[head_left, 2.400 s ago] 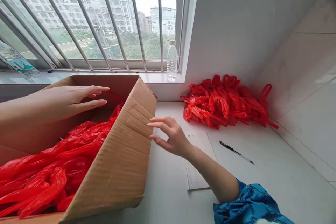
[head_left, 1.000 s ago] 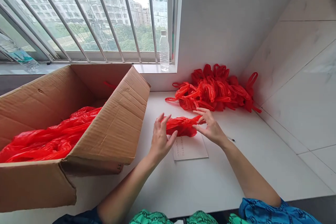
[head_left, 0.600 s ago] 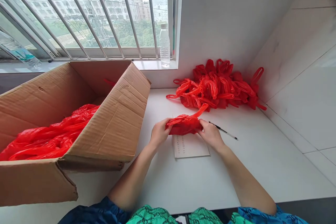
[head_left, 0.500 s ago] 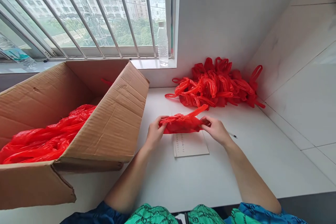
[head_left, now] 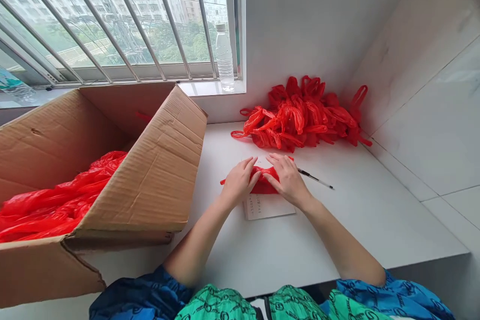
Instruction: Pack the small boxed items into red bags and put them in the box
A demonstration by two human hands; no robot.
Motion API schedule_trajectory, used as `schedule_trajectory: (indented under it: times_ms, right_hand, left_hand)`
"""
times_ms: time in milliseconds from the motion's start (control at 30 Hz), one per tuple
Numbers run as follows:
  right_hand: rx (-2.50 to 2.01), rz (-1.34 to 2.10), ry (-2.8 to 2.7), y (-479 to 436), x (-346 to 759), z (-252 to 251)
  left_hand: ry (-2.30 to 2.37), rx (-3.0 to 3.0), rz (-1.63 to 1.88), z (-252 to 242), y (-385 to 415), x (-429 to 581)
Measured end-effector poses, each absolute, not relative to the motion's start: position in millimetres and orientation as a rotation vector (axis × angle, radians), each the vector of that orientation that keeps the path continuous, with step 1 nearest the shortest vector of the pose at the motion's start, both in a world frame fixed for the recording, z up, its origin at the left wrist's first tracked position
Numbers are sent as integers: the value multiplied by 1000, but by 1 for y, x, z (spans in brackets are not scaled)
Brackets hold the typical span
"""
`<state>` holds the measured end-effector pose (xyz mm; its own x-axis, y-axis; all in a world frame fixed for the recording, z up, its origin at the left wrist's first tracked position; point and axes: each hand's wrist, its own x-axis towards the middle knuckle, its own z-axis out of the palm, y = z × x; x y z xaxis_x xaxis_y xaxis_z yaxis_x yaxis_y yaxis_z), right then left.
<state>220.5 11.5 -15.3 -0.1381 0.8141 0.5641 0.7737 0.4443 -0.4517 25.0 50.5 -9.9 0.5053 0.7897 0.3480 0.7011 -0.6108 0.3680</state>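
Note:
A crumpled red plastic bag (head_left: 264,187) lies low over a notebook, between my two hands. My left hand (head_left: 240,180) rests on the bag's left side, fingers stretched out and thumb apart. On the right side my right hand (head_left: 287,180) lies over it in the same way, fingers extended. A thin red end pokes out left of my left hand. Part of the bag is hidden under both palms. Handwritten rows show on the notebook's page (head_left: 275,207) below the bag.
A cardboard box (head_left: 150,175) with red plastic bags (head_left: 67,205) inside stands at left. Tied red bags (head_left: 303,115) are heaped against the back wall. A black pen (head_left: 317,178) lies right of my hand. A water bottle (head_left: 225,60) stands on the sill.
Both hands have come closer together and now lie over the bag rather than holding it by its ends. The upright red strip has gone down. More of the pen shows.

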Motion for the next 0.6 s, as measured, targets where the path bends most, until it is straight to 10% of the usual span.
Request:
schedule_trajectory:
  times_ms: [600]
  right_hand:
    - [-1487,313,-2121,6,201,-78]
  left_hand:
    - [1253,2665,517,-63,27,16]
